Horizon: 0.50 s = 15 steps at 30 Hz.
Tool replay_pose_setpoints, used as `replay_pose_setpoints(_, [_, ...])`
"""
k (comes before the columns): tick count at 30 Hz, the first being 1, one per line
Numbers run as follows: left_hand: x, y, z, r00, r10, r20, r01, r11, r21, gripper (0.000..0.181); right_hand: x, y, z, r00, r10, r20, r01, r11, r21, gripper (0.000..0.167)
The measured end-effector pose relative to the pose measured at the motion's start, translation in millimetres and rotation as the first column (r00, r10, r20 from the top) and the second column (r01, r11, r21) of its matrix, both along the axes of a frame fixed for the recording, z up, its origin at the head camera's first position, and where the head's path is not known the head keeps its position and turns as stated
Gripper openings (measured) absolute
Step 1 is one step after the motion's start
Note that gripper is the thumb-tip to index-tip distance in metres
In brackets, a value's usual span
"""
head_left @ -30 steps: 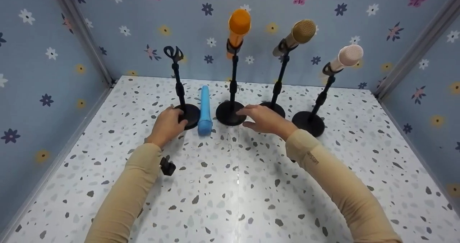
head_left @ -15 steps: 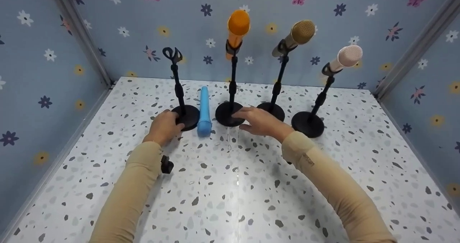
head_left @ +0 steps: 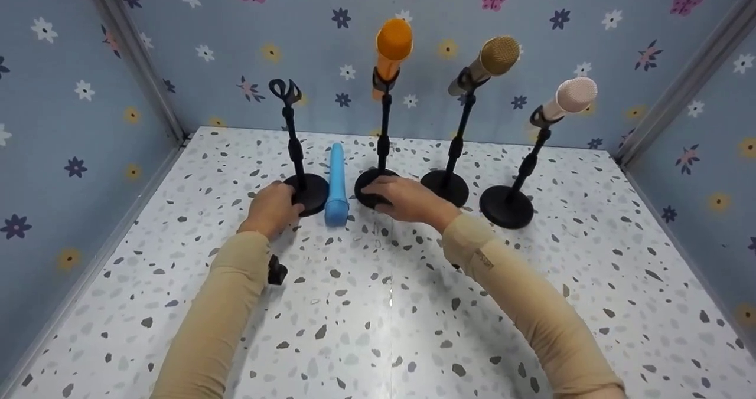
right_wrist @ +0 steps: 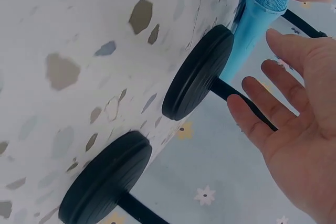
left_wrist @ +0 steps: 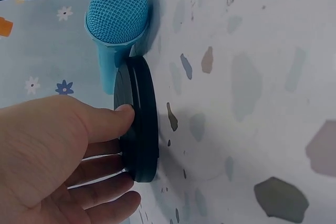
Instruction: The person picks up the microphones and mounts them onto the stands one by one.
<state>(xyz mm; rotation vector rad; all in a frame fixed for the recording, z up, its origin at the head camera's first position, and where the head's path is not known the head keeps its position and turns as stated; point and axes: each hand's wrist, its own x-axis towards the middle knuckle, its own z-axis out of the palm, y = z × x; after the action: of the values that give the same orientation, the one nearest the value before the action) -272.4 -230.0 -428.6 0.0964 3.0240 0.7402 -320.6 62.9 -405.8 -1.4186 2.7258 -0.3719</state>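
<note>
My left hand (head_left: pixel 271 210) grips the round black base of the leftmost microphone stand (head_left: pixel 312 195), thumb and fingers at its near-left edge. In the left wrist view, the thumb (left_wrist: pixel 113 121) lies on the base's face. The clip atop this stand bears no microphone. Just right of its base a blue microphone (head_left: pixel 337 180) lies on the table, mesh head toward me. My right hand (head_left: pixel 404 198) hovers over the base of the orange microphone's stand. Its fingers are spread and relaxed around nothing in the right wrist view, near the blue microphone.
Three more black stands carry an orange microphone (head_left: pixel 394 42), a gold microphone (head_left: pixel 496 56) and a pale pink microphone (head_left: pixel 573 97) in their clips. They stand in a row on the speckled table (head_left: pixel 354 328). Flowered wall panels (head_left: pixel 319 51) enclose the back and both sides.
My right hand has moved left over the orange microphone's stand base, toward the blue microphone. The left hand has stayed at the leftmost base, shifting only slightly. The blue microphone lies where it was.
</note>
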Motion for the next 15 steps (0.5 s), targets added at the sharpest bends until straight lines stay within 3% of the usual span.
replay_pose_setpoints(7, [1.5,-0.9,2.5,1.000,0.003,-0.002,-0.003,1.000,-0.024,0.037,-4.5,-26.5,-4.4,0.999,0.024,-0.042,-0.024,1.000,0.003,0.041])
replay_pose_setpoints(15, [0.9,2.2,3.0,1.000,0.015,0.011,-0.015,1.000,-0.027,0.037,-9.7,-47.9,-7.3,0.983,0.029,-0.179,-0.002,0.989,0.146,0.050])
